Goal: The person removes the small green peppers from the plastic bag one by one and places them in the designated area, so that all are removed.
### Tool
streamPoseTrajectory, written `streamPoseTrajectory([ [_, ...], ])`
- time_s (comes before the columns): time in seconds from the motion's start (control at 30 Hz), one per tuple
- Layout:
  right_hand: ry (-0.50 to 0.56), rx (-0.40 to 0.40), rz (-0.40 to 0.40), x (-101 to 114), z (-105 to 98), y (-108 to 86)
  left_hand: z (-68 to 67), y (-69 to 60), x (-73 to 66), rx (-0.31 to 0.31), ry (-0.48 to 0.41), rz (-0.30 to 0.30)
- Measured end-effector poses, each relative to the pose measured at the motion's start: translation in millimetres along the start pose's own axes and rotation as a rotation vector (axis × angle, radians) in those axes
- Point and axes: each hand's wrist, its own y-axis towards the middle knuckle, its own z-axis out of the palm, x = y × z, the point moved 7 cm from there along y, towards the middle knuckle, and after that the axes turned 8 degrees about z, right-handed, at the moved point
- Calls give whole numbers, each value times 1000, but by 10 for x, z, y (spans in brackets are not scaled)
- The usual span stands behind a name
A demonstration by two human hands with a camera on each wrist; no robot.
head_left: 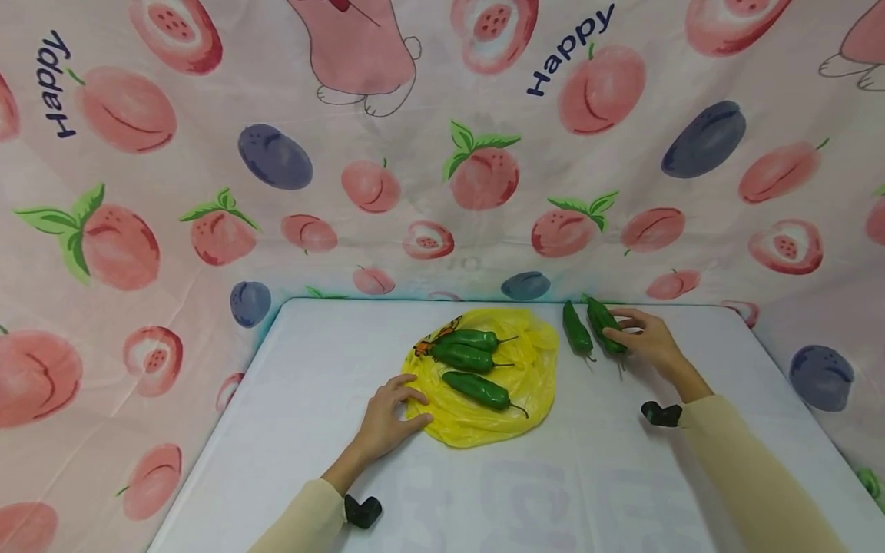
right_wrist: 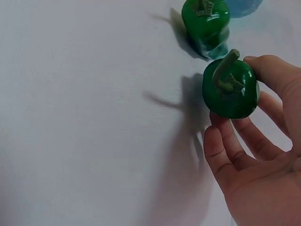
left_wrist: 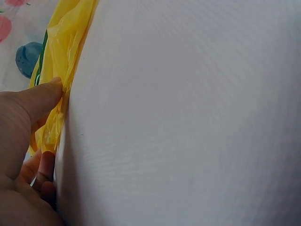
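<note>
My right hand [head_left: 646, 338] grips a green pepper [head_left: 604, 324] at the back right of the table, thumb on one side and fingers on the other. In the right wrist view this held pepper [right_wrist: 229, 89] points its stem at the camera. Just left of it lies a second green pepper [head_left: 576, 329]. My left hand [head_left: 390, 415] touches the left edge of a yellow plastic bag [head_left: 442, 426], fingers spread and loosely bent. On the bag lie three green peppers, the nearest pepper [head_left: 477, 390] apart from the other two. The left wrist view shows the thumb against the bag [left_wrist: 66, 47].
A white table [head_left: 290, 384] carries everything. Behind and beside it hangs a fruit-printed cloth [head_left: 387, 138]. An orange-and-black butterfly-like pattern [head_left: 432, 338] shows at the bag's upper left. A black wrist device [head_left: 661, 414] sits at the right cuff, another device [head_left: 362, 511] at the left.
</note>
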Motion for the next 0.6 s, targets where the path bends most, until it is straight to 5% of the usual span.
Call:
streamPoseTrajectory([
  [0.6, -21, -25, 44, -62, 68, 13, -1, -1, -5, -8, 3, 12],
])
